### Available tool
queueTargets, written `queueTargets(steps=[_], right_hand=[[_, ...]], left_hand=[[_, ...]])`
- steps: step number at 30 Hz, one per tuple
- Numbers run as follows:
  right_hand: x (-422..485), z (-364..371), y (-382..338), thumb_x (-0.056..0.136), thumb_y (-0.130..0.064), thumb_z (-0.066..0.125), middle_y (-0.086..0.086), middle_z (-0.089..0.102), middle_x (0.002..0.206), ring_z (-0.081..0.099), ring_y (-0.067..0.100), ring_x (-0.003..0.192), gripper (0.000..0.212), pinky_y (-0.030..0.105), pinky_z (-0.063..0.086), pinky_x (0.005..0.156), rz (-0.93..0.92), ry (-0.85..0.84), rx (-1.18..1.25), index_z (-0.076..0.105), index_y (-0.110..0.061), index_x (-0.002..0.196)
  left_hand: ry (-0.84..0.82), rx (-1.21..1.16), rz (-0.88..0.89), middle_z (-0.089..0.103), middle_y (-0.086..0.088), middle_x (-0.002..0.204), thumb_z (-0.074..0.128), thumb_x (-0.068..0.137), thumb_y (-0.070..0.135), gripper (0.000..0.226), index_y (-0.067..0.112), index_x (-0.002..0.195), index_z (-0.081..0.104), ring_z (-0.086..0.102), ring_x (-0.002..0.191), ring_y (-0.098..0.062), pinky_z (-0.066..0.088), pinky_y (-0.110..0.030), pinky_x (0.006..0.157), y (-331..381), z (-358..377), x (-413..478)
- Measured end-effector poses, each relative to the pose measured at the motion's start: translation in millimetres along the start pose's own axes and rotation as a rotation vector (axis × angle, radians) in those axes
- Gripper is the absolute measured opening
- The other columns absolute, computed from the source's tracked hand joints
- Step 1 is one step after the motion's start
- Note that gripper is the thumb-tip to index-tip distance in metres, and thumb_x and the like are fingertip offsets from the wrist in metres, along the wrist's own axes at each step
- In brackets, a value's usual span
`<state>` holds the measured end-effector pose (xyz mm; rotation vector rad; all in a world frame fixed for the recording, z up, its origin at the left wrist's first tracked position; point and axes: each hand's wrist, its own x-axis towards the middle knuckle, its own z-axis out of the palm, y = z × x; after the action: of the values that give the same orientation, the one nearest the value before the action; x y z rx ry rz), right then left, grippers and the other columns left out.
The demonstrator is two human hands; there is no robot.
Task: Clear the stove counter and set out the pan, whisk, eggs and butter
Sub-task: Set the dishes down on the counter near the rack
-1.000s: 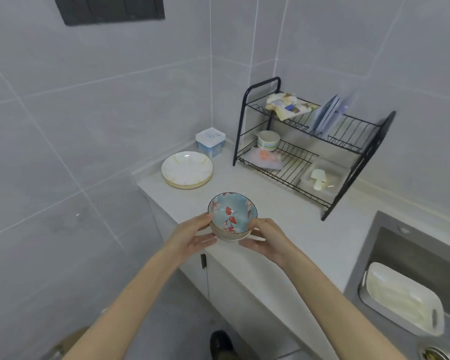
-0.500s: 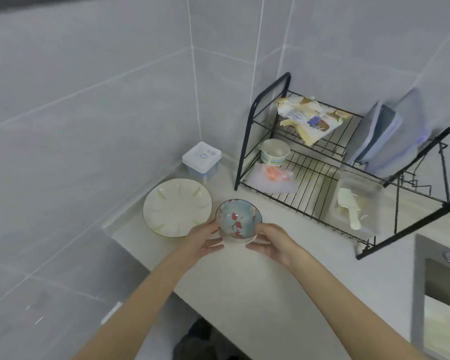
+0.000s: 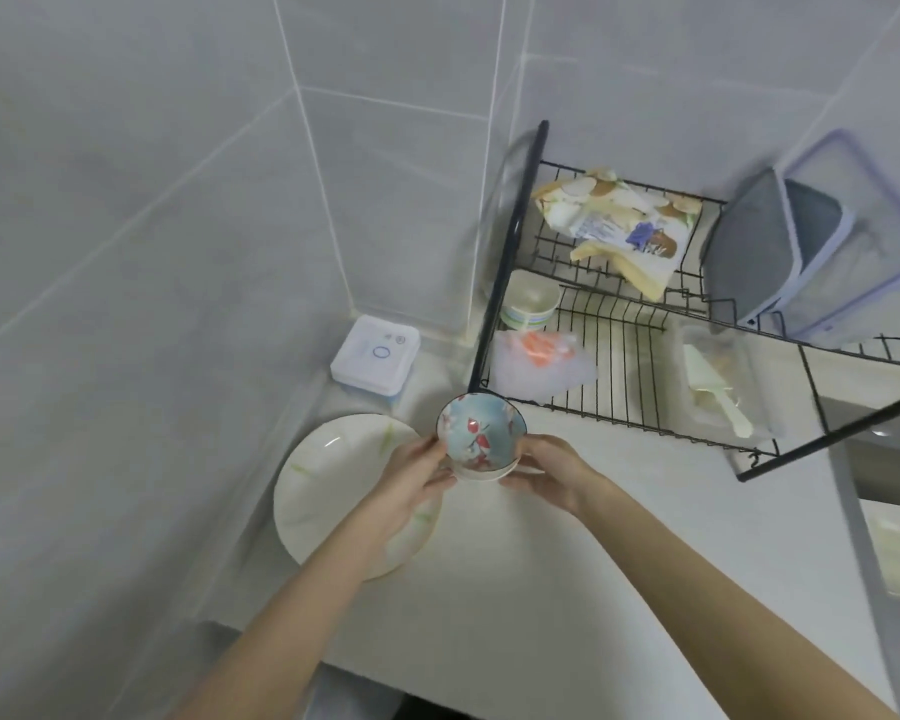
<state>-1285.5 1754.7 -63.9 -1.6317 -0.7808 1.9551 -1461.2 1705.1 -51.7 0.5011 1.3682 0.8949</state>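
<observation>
Two hands on one bowl! The left hand and right hand cup the blue flowered bowl from either side, fingers curled round its base, dead centre of the frame. Whether it touches the pale counter I can't tell. White plate just left, black wire rack upper right, small white box in the corner.
</observation>
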Motion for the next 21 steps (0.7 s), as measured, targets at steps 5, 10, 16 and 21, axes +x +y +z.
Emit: queueTargets(steps=[5,10,16,21], right_hand=[[4,2,-1,0.083,0.002,0.053,0.017,0.066,0.102,0.062,0.025,0.091,0.030,0.033,0.059,0.071,0.005,0.040,0.017,0.064,0.008,0.111],[5,2,2,0.081,0.006,0.052,0.020,0.066,0.106,0.061,0.027,0.095,0.033,0.041,0.056,0.087,0.013,0.071,0.051,0.064,0.009,0.111],[-3,5,4,0.084,0.005,0.054,0.017,0.063,0.100,0.059,0.025,0.092,0.030,0.036,0.058,0.079,-0.031,0.066,0.082,0.063,0.010,0.112],[-20,-7,4,0.085,0.010,0.051,0.015,0.065,0.103,0.060,0.027,0.092,0.034,0.039,0.054,0.091,-0.082,0.073,0.060,0.062,0.005,0.116]], left_hand=[[-0.022,0.006,-0.013,0.062,-0.003,0.092,0.057,0.094,0.021,0.010,0.023,0.088,0.064,0.058,0.094,-0.024,0.050,-0.031,0.090,1,-5,12],[-0.032,0.045,-0.032,0.061,-0.005,0.093,0.057,0.094,0.022,0.008,0.025,0.090,0.063,0.058,0.096,-0.025,0.050,-0.029,0.087,-4,-10,14],[-0.045,0.097,-0.030,0.059,-0.004,0.092,0.055,0.095,0.023,0.017,0.018,0.111,0.059,0.060,0.098,-0.025,0.050,-0.028,0.085,-3,-11,14],[-0.034,0.136,-0.047,0.061,0.000,0.094,0.052,0.095,0.012,0.013,0.022,0.100,0.059,0.062,0.097,-0.026,0.050,-0.031,0.088,0,-10,0]])
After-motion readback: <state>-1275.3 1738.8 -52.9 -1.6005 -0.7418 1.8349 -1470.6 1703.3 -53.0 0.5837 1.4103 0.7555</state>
